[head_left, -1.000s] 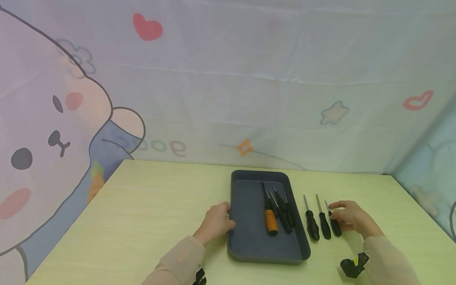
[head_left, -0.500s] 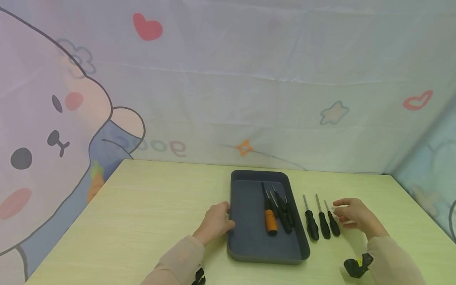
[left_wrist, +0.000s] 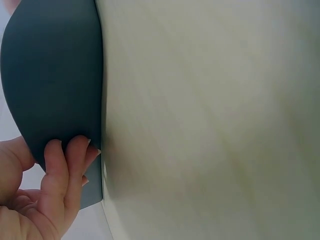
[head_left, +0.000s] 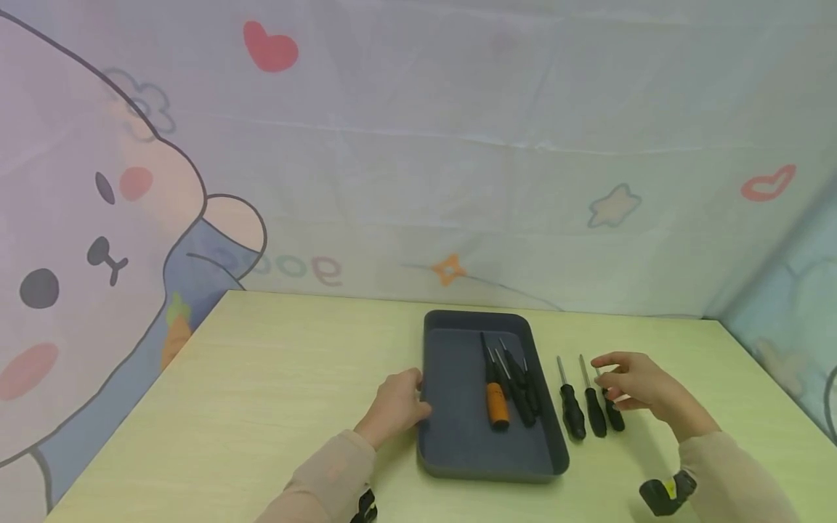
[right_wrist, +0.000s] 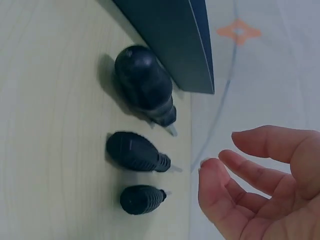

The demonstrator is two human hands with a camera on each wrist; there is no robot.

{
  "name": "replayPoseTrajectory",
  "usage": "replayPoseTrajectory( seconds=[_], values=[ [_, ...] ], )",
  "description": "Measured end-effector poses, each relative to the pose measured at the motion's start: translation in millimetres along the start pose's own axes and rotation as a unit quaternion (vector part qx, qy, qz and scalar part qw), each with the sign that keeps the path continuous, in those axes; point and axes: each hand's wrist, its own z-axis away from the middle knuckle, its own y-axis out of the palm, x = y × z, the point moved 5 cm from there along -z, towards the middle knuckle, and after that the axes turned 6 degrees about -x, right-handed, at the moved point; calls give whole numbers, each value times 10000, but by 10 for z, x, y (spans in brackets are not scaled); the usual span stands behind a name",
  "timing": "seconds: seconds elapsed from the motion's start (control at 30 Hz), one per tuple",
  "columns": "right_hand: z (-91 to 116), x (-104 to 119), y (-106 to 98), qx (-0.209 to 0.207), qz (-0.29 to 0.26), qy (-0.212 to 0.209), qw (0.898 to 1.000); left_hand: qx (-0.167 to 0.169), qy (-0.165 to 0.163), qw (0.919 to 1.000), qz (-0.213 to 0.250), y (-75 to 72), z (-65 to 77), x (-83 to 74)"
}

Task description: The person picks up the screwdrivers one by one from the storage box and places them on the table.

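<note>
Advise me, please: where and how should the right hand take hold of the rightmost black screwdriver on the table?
Probably best by its handle, from above and the right: the handle is ridged, thicker than the shaft, and lies at the near end. The middle screwdriver lies close on its left, while its right side has free table.

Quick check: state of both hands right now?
Left hand: closed, holding the tray by its side wall.
Right hand: open, holding nothing, near the screwdrivers.
</note>
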Motion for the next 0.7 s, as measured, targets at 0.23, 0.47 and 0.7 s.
replayPoseTrajectory(
  seconds=[0.23,0.47,0.7],
  values=[
    [36,126,233,463,-395,-323,9976,-14,41,10000,20,-2,1,6],
    [60,180,477,442,-456,-199,9978,-13,38,10000,-6,0,7,-1],
    [73,204,642,506,-672,-319,9959,-17,61,10000,-6,0,11,-5]
  ],
)
